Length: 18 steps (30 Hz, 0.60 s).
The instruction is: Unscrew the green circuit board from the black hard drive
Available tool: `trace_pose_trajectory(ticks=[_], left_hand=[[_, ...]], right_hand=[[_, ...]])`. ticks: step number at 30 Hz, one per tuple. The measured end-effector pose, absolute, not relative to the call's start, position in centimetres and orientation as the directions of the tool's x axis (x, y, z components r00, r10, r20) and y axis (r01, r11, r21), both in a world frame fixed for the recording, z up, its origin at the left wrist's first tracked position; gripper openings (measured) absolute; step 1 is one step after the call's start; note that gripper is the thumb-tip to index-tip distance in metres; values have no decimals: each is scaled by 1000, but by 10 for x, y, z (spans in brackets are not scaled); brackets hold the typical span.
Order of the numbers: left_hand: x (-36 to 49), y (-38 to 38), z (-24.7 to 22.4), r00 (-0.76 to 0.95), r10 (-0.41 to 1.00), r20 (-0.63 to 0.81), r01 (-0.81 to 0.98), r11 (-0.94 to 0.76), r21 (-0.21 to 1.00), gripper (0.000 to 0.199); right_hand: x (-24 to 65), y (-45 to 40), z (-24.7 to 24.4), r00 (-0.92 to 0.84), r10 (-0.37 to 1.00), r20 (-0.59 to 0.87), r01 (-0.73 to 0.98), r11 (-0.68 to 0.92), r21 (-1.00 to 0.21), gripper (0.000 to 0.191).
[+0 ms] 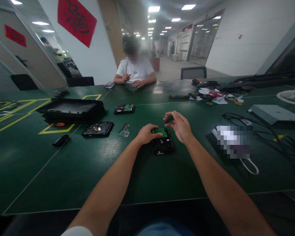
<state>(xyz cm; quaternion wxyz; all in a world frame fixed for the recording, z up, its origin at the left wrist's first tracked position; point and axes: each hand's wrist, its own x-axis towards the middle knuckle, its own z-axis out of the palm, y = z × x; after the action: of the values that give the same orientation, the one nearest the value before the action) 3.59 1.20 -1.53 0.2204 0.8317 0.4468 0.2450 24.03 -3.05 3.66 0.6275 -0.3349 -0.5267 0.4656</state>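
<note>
A black hard drive (162, 146) with a green circuit board (163, 131) at its far end lies on the green table in front of me. My left hand (148, 133) grips its far left side, the thumb lying over the board. Above the drive's far right corner, my right hand (178, 126) pinches a small screwdriver (169, 118) with a dark green and yellow handle. Its tip is too small to make out. Left of the drive lie a loose circuit board (124, 130) and a second hard drive (97, 129). Another drive (124, 108) with a green board sits farther back.
Black trays (72, 109) stand at the left, near a small black object (61, 140) and an orange-handled tool (58, 124). To the right are a blurred white device (232, 141), black cables (267, 131), a grey box (276, 113) and red scissors (215, 94). A person (135, 70) sits across the table.
</note>
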Motion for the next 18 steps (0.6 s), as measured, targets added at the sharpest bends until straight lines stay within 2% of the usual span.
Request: trace_pose_trajectory(ticks=[7,14,18], left_hand=[[35,13,-17,484,846,223,633,-515,577,59],[35,14,-19,476,850,226,631,-509,585,58],[35,14,-19,488,840,236,628,-526,573,59]], right_hand=[[240,-36,39,-37,967,252,-436,212,-875,33],[244,-30,37,-75,977,200,-521,133,-843,47],[245,-31,37,-81,977,197,-518,127,-846,42]])
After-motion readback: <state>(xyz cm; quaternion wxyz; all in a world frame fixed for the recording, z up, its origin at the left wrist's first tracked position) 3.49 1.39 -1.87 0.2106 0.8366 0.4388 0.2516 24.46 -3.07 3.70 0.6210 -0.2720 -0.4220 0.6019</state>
